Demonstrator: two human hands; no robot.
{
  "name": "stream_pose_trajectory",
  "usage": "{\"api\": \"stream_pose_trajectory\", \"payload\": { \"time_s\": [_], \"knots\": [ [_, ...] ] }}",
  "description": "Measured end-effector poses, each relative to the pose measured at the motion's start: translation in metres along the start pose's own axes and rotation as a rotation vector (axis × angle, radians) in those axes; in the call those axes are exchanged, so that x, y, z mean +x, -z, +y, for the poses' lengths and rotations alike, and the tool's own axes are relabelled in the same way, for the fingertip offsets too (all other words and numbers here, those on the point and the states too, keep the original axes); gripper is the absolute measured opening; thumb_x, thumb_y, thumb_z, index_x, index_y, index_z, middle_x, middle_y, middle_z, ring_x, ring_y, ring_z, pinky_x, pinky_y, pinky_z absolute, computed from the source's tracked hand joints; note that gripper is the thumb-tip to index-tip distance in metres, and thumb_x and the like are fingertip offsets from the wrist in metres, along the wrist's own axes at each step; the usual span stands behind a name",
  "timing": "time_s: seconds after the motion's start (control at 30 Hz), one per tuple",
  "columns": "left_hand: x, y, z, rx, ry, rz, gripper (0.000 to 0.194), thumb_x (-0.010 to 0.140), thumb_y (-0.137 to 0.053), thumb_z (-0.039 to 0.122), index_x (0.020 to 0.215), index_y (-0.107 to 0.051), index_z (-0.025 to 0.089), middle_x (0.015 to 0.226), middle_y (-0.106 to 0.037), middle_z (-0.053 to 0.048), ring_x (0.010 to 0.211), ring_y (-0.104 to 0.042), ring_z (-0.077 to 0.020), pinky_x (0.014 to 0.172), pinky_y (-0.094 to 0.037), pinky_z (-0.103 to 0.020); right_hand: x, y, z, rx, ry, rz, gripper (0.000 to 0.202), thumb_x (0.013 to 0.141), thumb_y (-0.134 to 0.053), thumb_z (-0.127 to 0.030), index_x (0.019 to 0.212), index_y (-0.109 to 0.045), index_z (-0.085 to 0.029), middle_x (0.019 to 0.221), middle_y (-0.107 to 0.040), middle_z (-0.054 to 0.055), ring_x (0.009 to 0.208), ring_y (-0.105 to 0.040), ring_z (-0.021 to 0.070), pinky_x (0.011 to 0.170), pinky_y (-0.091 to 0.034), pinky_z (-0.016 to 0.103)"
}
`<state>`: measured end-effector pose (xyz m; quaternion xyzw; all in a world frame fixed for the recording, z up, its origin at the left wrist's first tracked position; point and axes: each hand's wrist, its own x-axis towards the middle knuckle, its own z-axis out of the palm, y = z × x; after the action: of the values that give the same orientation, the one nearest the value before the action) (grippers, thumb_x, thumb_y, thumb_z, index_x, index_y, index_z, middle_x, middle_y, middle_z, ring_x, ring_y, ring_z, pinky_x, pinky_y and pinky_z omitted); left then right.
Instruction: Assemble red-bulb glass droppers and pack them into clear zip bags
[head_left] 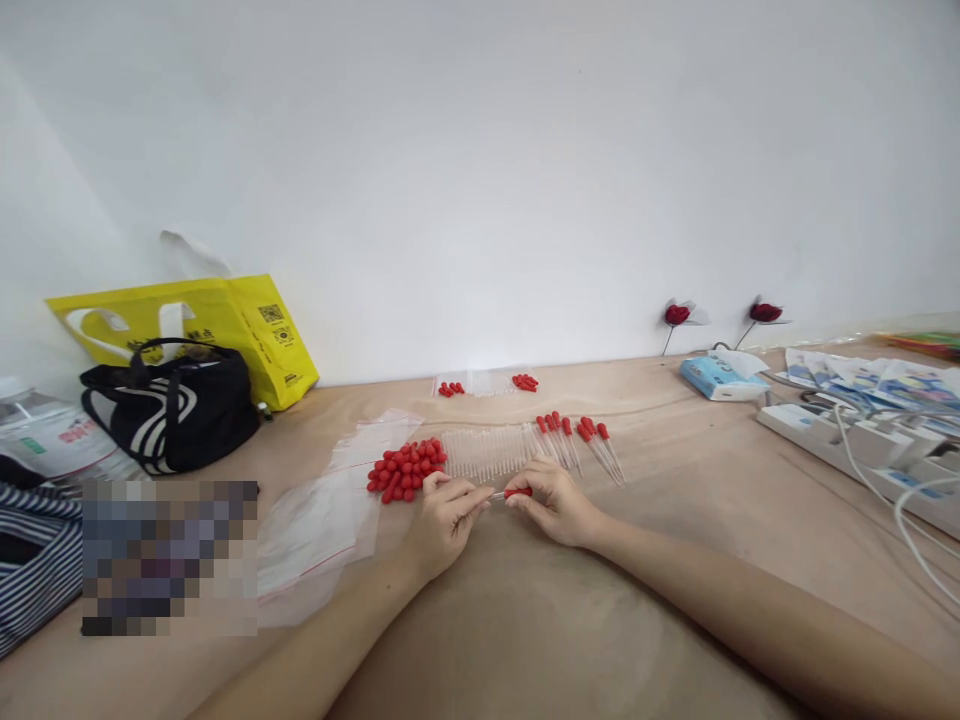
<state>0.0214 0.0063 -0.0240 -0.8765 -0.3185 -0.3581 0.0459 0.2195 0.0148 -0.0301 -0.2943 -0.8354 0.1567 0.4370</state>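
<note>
My left hand (444,516) pinches the clear tube end of a dropper (501,494), and my right hand (556,502) grips its red rubber bulb (517,492). The two hands meet over the tan table (675,520). Just beyond my left hand lies a pile of loose red bulbs (405,470). A row of clear glass tubes (487,450) lies behind the hands. To the right of the row lie several finished droppers with red bulbs (581,440).
Empty clear zip bags (330,515) lie at the left. A black bag (171,405) and a yellow bag (225,325) stand at the back left. Small bags with red bulbs (487,383) sit by the wall. A power strip with cables (862,445) and a tissue pack (716,377) lie at the right.
</note>
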Motion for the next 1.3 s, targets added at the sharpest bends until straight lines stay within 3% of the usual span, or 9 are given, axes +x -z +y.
{"api": "stream_pose_trajectory", "payload": {
  "time_s": [0.23, 0.47, 0.87, 1.07, 1.2, 1.3],
  "knots": [
    [-0.002, 0.000, 0.001, 0.037, -0.038, -0.031, 0.024, 0.087, -0.039, 0.020, 0.095, -0.062, 0.022, 0.065, -0.060, 0.002, 0.061, -0.053, -0.0095, 0.074, -0.030, -0.031, -0.003, 0.000, 0.002, -0.074, 0.091, -0.023, 0.012, 0.080, -0.051, -0.026, 0.077, -0.059, -0.017, 0.067, -0.059, 0.002, 0.067, -0.048, 0.0136, 0.066, -0.036, 0.028],
    [-0.003, 0.001, 0.006, 0.090, -0.091, -0.011, 0.026, 0.084, -0.040, 0.013, 0.098, -0.060, 0.022, 0.063, -0.057, 0.003, 0.058, -0.051, -0.0089, 0.076, -0.027, -0.035, -0.004, 0.001, 0.001, -0.287, 0.180, -0.024, 0.014, 0.082, -0.049, -0.028, 0.076, -0.058, -0.019, 0.068, -0.063, -0.001, 0.067, -0.049, 0.0126, 0.067, -0.025, 0.031],
    [0.002, -0.005, 0.017, 0.262, -0.135, 0.052, 0.030, 0.085, -0.034, 0.009, 0.095, -0.060, 0.020, 0.061, -0.058, 0.002, 0.054, -0.050, -0.0094, 0.082, -0.026, -0.039, -0.004, 0.001, 0.002, -0.355, 0.168, 0.021, 0.015, 0.082, -0.048, -0.028, 0.077, -0.059, -0.019, 0.069, -0.064, -0.001, 0.067, -0.050, 0.0122, 0.069, -0.021, 0.032],
    [0.005, -0.005, 0.016, 0.246, -0.069, 0.083, 0.019, 0.087, -0.042, 0.020, 0.096, -0.059, 0.020, 0.078, -0.066, -0.001, 0.071, -0.058, -0.0132, 0.094, -0.020, -0.044, -0.008, 0.009, 0.004, -0.375, 0.120, 0.113, 0.015, 0.081, -0.052, -0.031, 0.077, -0.062, -0.021, 0.068, -0.064, -0.001, 0.069, -0.051, 0.0124, 0.077, -0.023, 0.034],
    [0.007, -0.002, 0.013, 0.251, -0.053, 0.068, 0.017, 0.086, -0.045, 0.022, 0.089, -0.061, 0.022, 0.088, -0.068, -0.001, 0.084, -0.060, -0.0170, 0.100, -0.015, -0.049, -0.010, 0.014, 0.002, -0.398, 0.115, 0.106, 0.013, 0.081, -0.053, -0.031, 0.081, -0.063, -0.023, 0.072, -0.066, -0.001, 0.071, -0.052, 0.0129, 0.084, -0.022, 0.037],
    [0.007, 0.000, 0.011, 0.288, -0.085, 0.084, 0.016, 0.084, -0.047, 0.020, 0.087, -0.063, 0.023, 0.096, -0.067, -0.002, 0.096, -0.058, -0.0210, 0.099, -0.018, -0.051, -0.011, 0.015, 0.000, -0.428, 0.105, 0.081, 0.016, 0.082, -0.051, -0.031, 0.089, -0.063, -0.025, 0.076, -0.067, 0.000, 0.075, -0.054, 0.0145, 0.090, -0.018, 0.042]
  ]
}}
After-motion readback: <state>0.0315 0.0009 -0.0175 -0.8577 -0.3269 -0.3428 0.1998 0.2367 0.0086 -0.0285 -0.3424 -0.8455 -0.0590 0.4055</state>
